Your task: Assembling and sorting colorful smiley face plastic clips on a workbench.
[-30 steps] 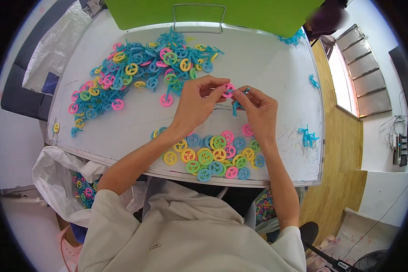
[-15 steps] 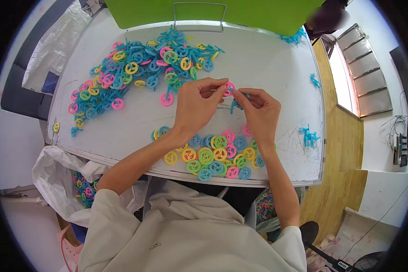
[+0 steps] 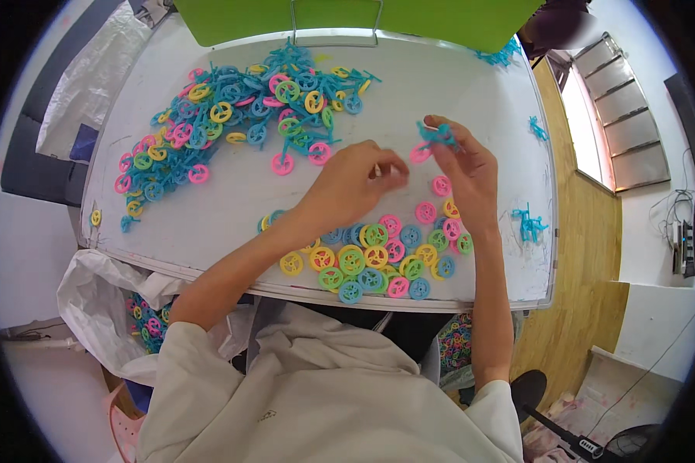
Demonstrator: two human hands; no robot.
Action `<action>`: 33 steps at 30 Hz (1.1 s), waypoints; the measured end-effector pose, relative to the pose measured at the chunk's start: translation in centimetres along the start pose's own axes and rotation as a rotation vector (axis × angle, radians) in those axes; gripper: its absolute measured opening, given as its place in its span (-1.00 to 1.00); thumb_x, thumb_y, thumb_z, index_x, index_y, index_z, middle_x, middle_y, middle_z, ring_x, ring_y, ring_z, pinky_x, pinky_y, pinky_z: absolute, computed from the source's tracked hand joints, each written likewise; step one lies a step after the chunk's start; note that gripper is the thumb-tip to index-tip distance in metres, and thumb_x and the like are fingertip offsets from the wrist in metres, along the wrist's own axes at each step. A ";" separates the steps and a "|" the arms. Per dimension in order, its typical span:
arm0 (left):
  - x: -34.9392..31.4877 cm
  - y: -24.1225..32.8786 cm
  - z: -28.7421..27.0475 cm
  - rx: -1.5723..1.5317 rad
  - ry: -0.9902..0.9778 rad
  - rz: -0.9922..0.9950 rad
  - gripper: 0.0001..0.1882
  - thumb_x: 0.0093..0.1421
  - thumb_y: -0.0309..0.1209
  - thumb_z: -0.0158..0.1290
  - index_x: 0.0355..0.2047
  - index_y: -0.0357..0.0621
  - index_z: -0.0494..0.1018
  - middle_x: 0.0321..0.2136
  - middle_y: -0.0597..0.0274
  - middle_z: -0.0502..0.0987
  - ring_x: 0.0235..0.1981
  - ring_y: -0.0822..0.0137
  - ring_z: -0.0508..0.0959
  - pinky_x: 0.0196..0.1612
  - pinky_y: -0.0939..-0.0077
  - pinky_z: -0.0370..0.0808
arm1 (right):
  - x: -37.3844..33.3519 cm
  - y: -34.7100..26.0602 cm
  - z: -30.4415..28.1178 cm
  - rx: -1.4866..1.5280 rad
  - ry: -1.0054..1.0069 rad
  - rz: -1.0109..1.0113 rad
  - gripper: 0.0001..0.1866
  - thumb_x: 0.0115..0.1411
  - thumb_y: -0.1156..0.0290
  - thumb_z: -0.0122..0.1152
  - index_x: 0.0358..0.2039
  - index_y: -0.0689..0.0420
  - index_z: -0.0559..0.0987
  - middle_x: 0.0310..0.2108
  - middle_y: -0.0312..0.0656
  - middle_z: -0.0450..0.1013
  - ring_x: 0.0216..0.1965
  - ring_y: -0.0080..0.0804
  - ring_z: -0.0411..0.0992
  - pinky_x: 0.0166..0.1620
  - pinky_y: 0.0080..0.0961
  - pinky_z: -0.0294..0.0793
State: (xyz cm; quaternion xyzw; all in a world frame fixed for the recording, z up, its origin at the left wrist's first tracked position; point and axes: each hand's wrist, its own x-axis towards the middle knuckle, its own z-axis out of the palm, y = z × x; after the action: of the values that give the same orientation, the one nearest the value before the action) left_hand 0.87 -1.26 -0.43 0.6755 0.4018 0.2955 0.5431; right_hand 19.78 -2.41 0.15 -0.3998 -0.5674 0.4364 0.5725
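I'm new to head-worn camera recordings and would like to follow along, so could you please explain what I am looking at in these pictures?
There is no machine here: a person works with two bare hands. The view comes from the left of two fisheye cameras worn on the head, looking down, so straight edges look bent.

On the white table, a pile of teal parts and colored wheels lies at the upper left. Loose wheels in pink, yellow, green and blue lie along the near edge, and more teal parts lie at the right.

The right hand holds a teal piece; a pink wheel shows beside it, though I cannot tell whether they are joined. The left hand, slightly blurred, appears empty.
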 end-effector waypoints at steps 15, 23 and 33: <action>0.7 0.0 -0.7 -0.036 0.159 -0.055 -0.85 0.10 -0.46 0.15 -0.33 -0.27 0.49 -0.40 0.17 0.55 -0.41 0.40 0.54 -0.30 0.51 0.52 | -0.3 -0.3 -1.3 -0.492 -0.049 0.154 -0.84 0.05 0.53 0.30 -0.34 0.28 0.58 -0.45 -0.24 0.52 -0.37 -0.57 0.46 -0.33 -0.61 0.42; 0.4 -0.3 -0.3 -0.298 0.166 -0.084 -0.74 0.25 -0.34 0.05 -0.21 -0.33 0.43 -0.31 0.21 0.50 -0.34 0.41 0.56 -0.25 0.52 0.60 | -0.6 -0.8 0.0 -0.480 -0.159 0.216 -0.86 0.02 0.55 0.30 -0.37 0.29 0.59 -0.45 -0.22 0.54 -0.33 -0.54 0.48 -0.24 -0.61 0.46; 0.5 -1.0 0.0 -0.453 0.224 -0.139 -0.81 0.33 -0.39 -0.11 -0.26 -0.33 0.31 -0.34 0.09 0.45 -0.32 0.28 0.59 -0.26 0.42 0.63 | -1.0 -0.2 1.6 -0.489 -0.073 0.132 -0.85 0.02 0.53 0.30 -0.35 0.28 0.61 -0.42 -0.21 0.56 -0.31 -0.52 0.50 -0.18 -0.58 0.45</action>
State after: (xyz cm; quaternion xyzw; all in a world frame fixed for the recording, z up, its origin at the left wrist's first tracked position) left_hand 0.89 -0.70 -1.36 0.4705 0.4284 0.4129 0.6516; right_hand 18.18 -3.50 0.11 -0.5465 -0.6492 0.3366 0.4082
